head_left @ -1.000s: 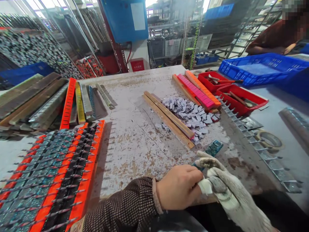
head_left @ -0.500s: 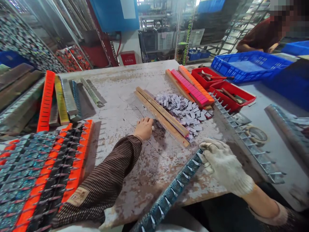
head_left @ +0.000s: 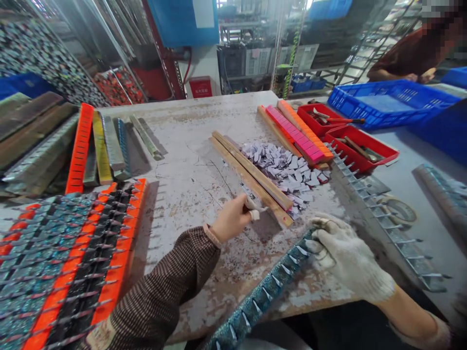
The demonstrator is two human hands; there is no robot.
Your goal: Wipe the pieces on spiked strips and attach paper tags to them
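Observation:
My gloved right hand [head_left: 350,255] grips the upper end of a dark teal, speckled bar [head_left: 251,308], its fingers wrapped round it. A row of small silvery spikes runs along the bar, which slants down to the bottom edge of the view. My bare left hand [head_left: 233,218] is above the table, its thumb and fingers pinched on a small pale pointed piece [head_left: 260,208]. A white wrap [head_left: 254,215] shows at a finger. Just beyond that hand lie two wooden strips [head_left: 251,175], side by side, with a heap of small white chips [head_left: 280,163] behind them.
Bars with spikes [head_left: 73,257] fill the left front. Slotted bars [head_left: 79,146] lie behind them. Pink and orange bars [head_left: 295,133], red bins [head_left: 361,146], a spiked strip [head_left: 383,214] and a tape roll [head_left: 399,209] are on the right. A co-worker is beyond a blue crate [head_left: 390,97].
My left hand has moved right and nearer to me, from the table by the strips, and now pinches a small pale pointed piece. The right hand keeps its grip on the bar.

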